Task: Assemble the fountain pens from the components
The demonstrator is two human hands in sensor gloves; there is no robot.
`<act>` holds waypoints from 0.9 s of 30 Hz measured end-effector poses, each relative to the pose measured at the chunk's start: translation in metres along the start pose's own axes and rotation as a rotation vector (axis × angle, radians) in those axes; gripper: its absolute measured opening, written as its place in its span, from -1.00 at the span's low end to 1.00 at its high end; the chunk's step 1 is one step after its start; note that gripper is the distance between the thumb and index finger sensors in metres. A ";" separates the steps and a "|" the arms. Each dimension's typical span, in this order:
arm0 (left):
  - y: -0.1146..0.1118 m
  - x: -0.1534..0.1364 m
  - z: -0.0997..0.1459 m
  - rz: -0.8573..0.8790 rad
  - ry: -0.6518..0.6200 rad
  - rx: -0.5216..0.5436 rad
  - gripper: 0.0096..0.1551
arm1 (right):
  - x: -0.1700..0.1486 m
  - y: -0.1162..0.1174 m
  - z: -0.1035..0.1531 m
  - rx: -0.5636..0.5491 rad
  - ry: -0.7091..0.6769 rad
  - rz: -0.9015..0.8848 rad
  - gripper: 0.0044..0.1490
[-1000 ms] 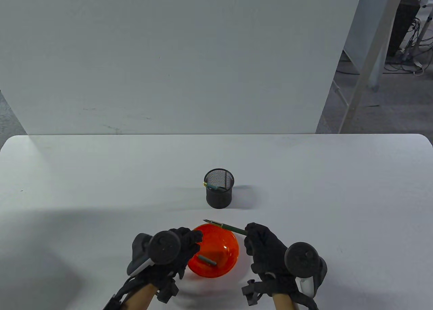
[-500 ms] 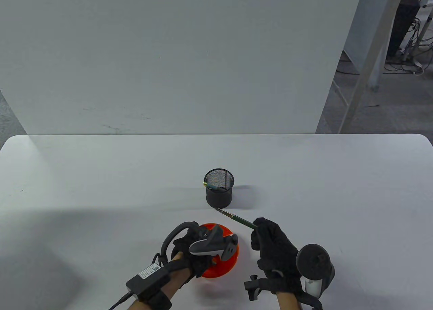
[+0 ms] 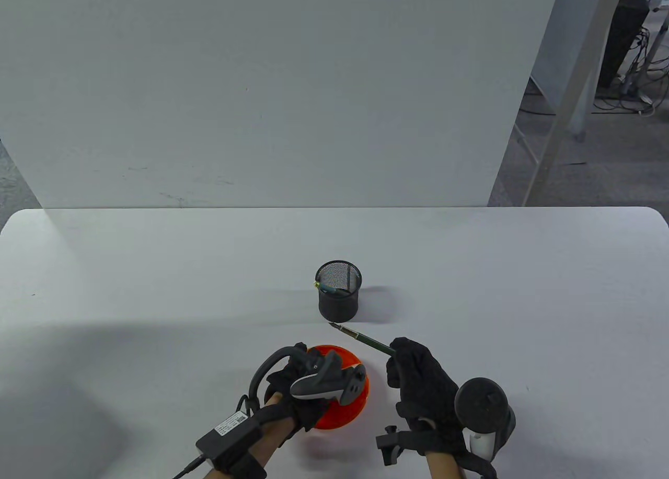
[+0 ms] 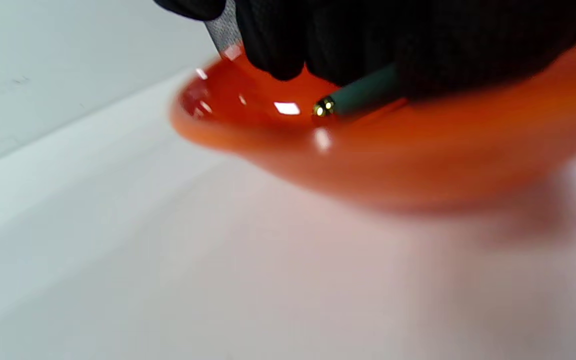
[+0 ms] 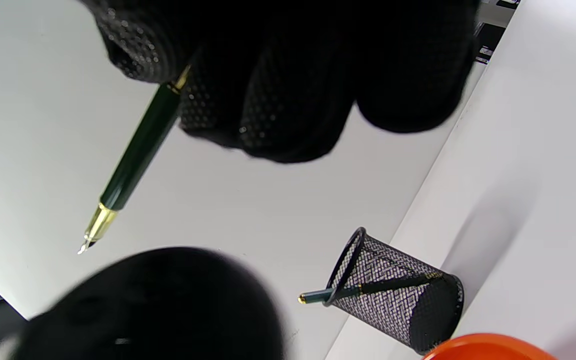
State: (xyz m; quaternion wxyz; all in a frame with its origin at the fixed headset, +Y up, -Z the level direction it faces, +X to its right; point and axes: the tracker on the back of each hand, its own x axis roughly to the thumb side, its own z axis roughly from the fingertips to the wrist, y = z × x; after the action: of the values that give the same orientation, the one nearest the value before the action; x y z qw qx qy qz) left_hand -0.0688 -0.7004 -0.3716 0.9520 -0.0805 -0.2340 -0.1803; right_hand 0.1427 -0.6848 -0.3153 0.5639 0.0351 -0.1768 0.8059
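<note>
reaching now into the orange bowl (image 3: 349, 413), left hand (image 3: 300, 382) (tracker up)

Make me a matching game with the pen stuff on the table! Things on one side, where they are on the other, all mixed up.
Things:
1. uncapped pen
2. green cap
3. finished pen
4. left hand

Places:
A. leaning in the mesh cup
B. reaching into the orange bowl
C. held in the right hand, nib out
D. lying in the orange bowl under black fingers

Pairs: 1-C, 2-D, 3-A, 4-B
</note>
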 end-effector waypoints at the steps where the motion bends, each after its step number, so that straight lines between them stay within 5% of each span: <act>1: 0.008 -0.010 0.008 0.061 0.021 0.054 -0.39 | 0.000 0.000 0.000 -0.001 0.002 0.004 -0.44; 7: 0.023 -0.071 0.061 0.560 0.105 0.271 -0.40 | -0.001 -0.004 -0.002 -0.012 0.010 -0.065 -0.47; 10: -0.002 -0.088 0.083 0.934 0.085 0.546 -0.41 | 0.000 -0.005 0.000 -0.008 0.002 -0.080 -0.49; 13: -0.029 -0.097 0.086 1.134 0.109 0.599 -0.44 | 0.001 -0.003 0.003 -0.002 -0.002 -0.094 -0.50; 15: -0.030 -0.100 0.082 1.171 0.071 0.542 -0.44 | 0.002 -0.002 0.004 -0.004 -0.010 -0.088 -0.50; 27: -0.028 -0.086 0.083 1.116 0.022 0.582 -0.45 | 0.001 0.000 0.003 0.022 -0.008 -0.058 -0.50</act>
State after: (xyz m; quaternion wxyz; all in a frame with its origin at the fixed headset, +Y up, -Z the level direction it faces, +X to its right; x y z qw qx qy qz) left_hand -0.1848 -0.6805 -0.3379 0.8879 0.0740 -0.1863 0.4141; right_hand 0.1422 -0.6851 -0.3124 0.5860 0.0496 -0.1689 0.7909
